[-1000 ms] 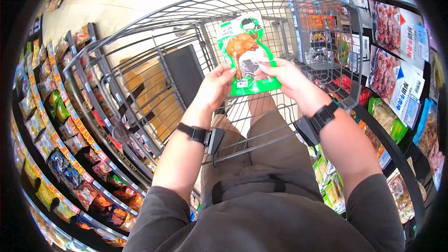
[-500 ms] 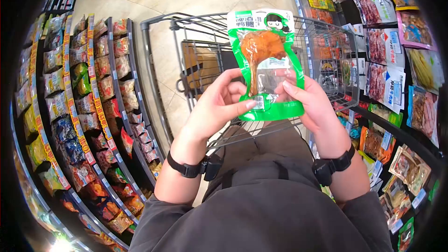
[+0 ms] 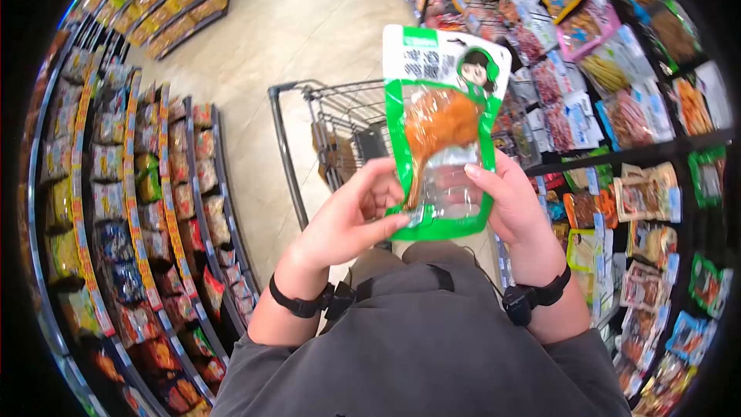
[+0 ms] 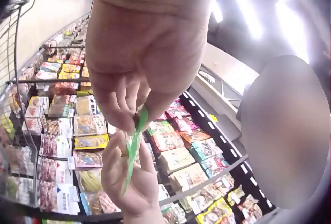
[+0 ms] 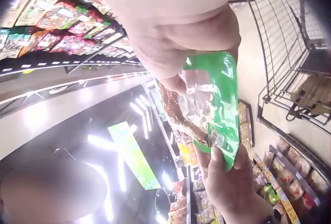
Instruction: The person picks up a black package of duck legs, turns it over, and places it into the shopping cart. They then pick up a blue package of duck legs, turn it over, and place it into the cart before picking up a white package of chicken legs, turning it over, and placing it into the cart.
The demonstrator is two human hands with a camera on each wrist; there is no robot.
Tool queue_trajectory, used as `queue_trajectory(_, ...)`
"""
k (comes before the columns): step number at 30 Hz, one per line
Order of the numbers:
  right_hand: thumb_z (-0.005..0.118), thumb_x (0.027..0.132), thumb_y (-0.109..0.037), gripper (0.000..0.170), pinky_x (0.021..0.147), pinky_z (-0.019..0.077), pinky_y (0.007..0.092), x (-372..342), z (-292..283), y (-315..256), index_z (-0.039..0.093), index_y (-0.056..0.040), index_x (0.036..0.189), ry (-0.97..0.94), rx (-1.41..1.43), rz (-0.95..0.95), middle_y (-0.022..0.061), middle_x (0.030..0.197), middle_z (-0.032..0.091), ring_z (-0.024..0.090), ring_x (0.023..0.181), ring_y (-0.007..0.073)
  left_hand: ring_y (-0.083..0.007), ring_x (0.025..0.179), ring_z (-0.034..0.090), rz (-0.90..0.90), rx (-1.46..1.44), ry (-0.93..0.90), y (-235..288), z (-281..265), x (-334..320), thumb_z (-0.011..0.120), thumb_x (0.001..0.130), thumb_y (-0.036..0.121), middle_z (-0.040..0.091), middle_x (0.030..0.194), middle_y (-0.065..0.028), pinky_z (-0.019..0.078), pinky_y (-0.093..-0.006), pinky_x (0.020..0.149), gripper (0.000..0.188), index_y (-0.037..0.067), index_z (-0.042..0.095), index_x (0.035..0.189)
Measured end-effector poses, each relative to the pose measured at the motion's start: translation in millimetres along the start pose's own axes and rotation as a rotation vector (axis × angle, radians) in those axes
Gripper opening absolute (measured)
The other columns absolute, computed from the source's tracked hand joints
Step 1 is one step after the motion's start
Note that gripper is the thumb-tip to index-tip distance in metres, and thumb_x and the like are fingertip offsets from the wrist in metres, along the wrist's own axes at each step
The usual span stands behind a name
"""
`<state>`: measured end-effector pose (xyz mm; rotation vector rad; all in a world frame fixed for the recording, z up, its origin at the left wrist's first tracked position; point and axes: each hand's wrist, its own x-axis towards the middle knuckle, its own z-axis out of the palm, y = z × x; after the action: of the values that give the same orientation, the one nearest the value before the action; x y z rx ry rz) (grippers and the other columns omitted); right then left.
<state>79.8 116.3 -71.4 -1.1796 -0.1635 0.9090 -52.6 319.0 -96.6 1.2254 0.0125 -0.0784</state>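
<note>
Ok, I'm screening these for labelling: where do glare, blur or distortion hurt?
Head: the shelves curve, corners go black. Left wrist: ceiling lights blow out; an oval patch is blurred. Right wrist: the pouch shows white glare; another blur sits lower left.

The left hand (image 4: 147, 53), at the top, pinches the upper end of a green packet (image 4: 133, 154) seen edge-on; the right hand (image 4: 142, 185) grips it below. Behind them, packaged foods (image 4: 92, 141) fill the shelves, and wire bars (image 4: 19, 68) curve at the left.

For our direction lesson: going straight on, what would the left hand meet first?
The left hand would first meet the green-edged pouch it pinches; beyond, probably the right hand, though depth is unclear.
</note>
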Motion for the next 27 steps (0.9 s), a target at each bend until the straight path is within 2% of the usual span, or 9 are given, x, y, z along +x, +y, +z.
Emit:
queue_trajectory(2,0.056,0.097,-0.013,0.028,0.084,0.0568,0.0381,-24,0,-6,0.057,-0.0059,0.124,0.087,0.033,-0.159,0.0066,0.121,0.063,0.063,0.106,0.0184,-0.0077,0.091,0.053,-0.050,0.111,-0.126,5,10,-5,0.066,0.086,-0.008,0.052,0.100,-0.0008,0.0456,-0.0233,0.077,0.061,0.006,0.038,0.139)
queue_trajectory(3,0.056,0.097,-0.013,0.028,0.084,0.0568,0.0381,-38,-2,-8,0.057,-0.0059,0.124,0.120,0.037,-0.187,0.0066,0.121,0.063,0.063,0.106,0.0184,-0.0083,0.090,0.052,-0.067,0.179,-0.171,5,17,-7,0.067,0.085,-0.007,0.052,0.101,-0.0016,0.0464,-0.0247,0.076,0.060,0.005,0.040,0.137)
queue_trajectory(5,0.056,0.098,-0.014,0.027,0.083,0.0576,0.0398,-65,-6,-11,0.058,-0.0052,0.123,0.171,0.081,-0.228,0.0066,0.120,0.064,0.062,0.107,0.0184,-0.0090,0.088,0.054,0.019,0.283,-0.210,8,35,-5,0.069,0.085,-0.004,0.055,0.099,-0.0023,0.0468,-0.0258,0.076,0.058,0.004,0.041,0.136)
queue_trajectory(9,0.055,0.099,-0.013,0.025,0.082,0.0586,0.0404,-115,-7,-15,0.058,-0.0047,0.122,0.281,0.093,-0.330,0.0070,0.120,0.064,0.062,0.106,0.0184,-0.0099,0.084,0.057,0.058,0.334,-0.327,20,67,3,0.068,0.087,0.000,0.059,0.096,-0.0027,0.0473,-0.0265,0.075,0.052,0.001,0.043,0.133)
queue_trajectory(11,0.055,0.098,-0.012,0.025,0.081,0.0591,0.0401,-139,-7,-19,0.058,-0.0040,0.122,0.318,0.124,-0.371,0.0069,0.120,0.064,0.063,0.106,0.0183,-0.0100,0.082,0.059,0.042,0.155,-0.326,16,83,10,0.065,0.091,0.004,0.063,0.096,-0.0038,0.0477,-0.0267,0.075,0.045,0.000,0.046,0.130)
queue_trajectory(17,0.055,0.097,-0.008,0.027,0.082,0.0598,0.0381,-226,-15,-27,0.056,-0.0007,0.123,0.375,-0.004,-0.470,0.0088,0.120,0.062,0.062,0.108,0.0188,-0.0106,0.091,0.061,0.094,0.106,-0.402,42,169,7,0.061,0.094,0.005,0.063,0.111,-0.0043,0.0500,-0.0278,0.080,0.046,-0.001,0.044,0.136)
queue_trajectory(20,0.053,0.097,-0.006,0.030,0.084,0.0594,0.0375,-270,-29,-26,0.054,0.0012,0.126,0.362,0.037,-0.505,0.0103,0.121,0.061,0.061,0.109,0.0193,-0.0131,0.101,0.061,0.088,0.065,-0.445,37,208,-1,0.058,0.095,0.004,0.062,0.117,-0.0076,0.0495,-0.0295,0.086,0.046,-0.002,0.041,0.138)
queue_trajectory(24,0.052,0.096,-0.003,0.035,0.086,0.0587,0.0364,-342,-47,-21,0.049,0.0038,0.130,0.392,0.048,-0.553,0.0115,0.124,0.059,0.061,0.109,0.0197,-0.0136,0.103,0.060,0.031,-0.023,-0.533,25,271,-15,0.055,0.097,0.005,0.062,0.120,-0.0092,0.0483,-0.0305,0.090,0.044,-0.005,0.041,0.138)
queue_trajectory(27,0.052,0.095,-0.002,0.038,0.087,0.0580,0.0349,-398,-69,-8,0.048,0.0049,0.132,0.437,0.069,-0.558,0.0121,0.127,0.058,0.061,0.110,0.0201,-0.0113,0.098,0.061,0.055,0.011,-0.560,9,324,-27,0.054,0.097,0.006,0.063,0.117,-0.0085,0.0493,-0.0263,0.082,0.044,-0.004,0.042,0.138)
